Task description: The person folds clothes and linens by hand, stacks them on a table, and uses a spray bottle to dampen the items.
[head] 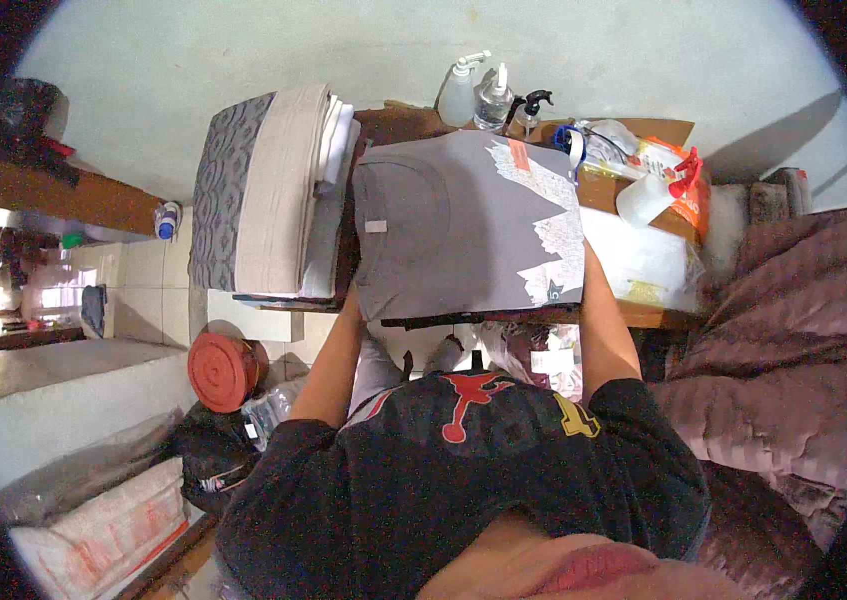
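Note:
A folded grey T-shirt (468, 225) with a white print and a small orange patch lies on top of a pile before me. My forearms reach to its left and right sides; both hands are hidden under or behind the pile, so their grip does not show. Close on the left stands a stack of folded cloths, with a beige cloth (281, 195) beside a grey patterned cloth (227, 195) and white and grey ones at its right side. A white sheet or packet (637, 259) lies just right of the T-shirt.
Along the wall stand a pump bottle (458, 94), a clear bottle (494, 103) and a black-topped spray bottle (528, 116). A white bottle with a red trigger (645, 201) lies on the wooden table (667, 319). A red lidded bucket (221, 373) is on the floor; brown bedding (783, 337) lies right.

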The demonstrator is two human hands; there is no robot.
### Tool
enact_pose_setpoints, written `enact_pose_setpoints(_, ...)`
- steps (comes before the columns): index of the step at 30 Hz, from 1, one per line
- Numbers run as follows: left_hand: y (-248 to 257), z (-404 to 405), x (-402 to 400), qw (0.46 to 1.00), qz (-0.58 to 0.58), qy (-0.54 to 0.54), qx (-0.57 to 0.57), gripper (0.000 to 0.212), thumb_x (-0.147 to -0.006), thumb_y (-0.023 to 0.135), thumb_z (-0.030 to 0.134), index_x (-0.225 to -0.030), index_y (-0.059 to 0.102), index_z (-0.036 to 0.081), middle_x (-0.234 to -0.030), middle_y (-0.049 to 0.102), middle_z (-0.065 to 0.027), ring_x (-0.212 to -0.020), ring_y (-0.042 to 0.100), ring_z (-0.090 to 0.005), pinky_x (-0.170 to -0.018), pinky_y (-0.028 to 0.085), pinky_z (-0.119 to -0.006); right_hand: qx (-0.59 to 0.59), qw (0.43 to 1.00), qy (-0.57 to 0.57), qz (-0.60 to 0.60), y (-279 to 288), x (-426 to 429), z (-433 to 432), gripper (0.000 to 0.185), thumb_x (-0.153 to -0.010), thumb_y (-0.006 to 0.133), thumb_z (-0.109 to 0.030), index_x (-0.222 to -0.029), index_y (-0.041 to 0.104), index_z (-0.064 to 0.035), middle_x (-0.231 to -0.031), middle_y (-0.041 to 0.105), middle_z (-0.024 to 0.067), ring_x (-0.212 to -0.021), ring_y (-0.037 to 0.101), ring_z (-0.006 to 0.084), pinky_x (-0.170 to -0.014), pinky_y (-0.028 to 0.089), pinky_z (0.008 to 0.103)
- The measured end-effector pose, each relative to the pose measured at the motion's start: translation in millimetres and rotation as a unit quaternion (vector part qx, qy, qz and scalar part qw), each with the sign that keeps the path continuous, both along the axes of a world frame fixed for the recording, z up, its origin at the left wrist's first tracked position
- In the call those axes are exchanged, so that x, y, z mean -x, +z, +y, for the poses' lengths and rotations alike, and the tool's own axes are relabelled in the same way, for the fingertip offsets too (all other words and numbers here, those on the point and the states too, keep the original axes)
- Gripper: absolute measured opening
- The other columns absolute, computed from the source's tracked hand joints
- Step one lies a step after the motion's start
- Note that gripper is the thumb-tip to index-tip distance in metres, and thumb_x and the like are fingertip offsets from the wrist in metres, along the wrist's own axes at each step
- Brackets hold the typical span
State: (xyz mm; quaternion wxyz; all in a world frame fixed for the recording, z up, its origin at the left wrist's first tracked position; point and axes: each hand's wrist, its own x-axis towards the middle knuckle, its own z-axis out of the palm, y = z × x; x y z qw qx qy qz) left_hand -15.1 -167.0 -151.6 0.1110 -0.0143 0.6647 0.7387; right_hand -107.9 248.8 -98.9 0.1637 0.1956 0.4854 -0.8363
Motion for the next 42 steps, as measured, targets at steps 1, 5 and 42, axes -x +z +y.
enact_pose_setpoints(1,-1.5,-13.3,2.3,0.989,-0.107,-0.004,-0.101,0.039,-0.089,0.042,0.026,-0.122,0.043,0.005,-0.114,0.054,-0.0100,-0.104,0.052,-0.0232,-0.090,0.042,-0.037,0.005,1.000,0.013,0.004,4.6,-1.4,-8.9,0.041,-0.086,0.047,-0.029,-0.111,0.054,0.0019,-0.103,0.061,0.0148,-0.089,0.060,0.0247,-0.079,0.048,0.0335)
enact_pose_setpoints(5,5.0,-11.4,32.1,0.901,-0.309,0.090,-0.291,0.040,-0.088,0.044,0.026,-0.122,0.043,0.005,-0.112,0.055,-0.0101,-0.101,0.054,-0.0228,-0.087,0.043,-0.036,0.007,1.000,0.007,0.008,3.9,-6.5,-12.1,0.040,-0.086,0.048,-0.029,-0.111,0.054,0.0018,-0.103,0.061,0.0148,-0.090,0.060,0.0246,-0.079,0.048,0.0334)
enact_pose_setpoints(42,47.0,229.9,62.7,0.881,-0.325,0.011,-0.344,0.043,-0.085,0.051,0.024,-0.121,0.043,0.003,-0.108,0.057,-0.0123,-0.095,0.056,-0.0236,-0.084,0.045,-0.034,-0.249,0.963,-0.100,0.019,12.7,-99.4,208.7,0.038,-0.085,0.050,-0.026,-0.111,0.054,0.0011,-0.102,0.061,0.0149,-0.090,0.060,0.0245,-0.078,0.047,0.0332)
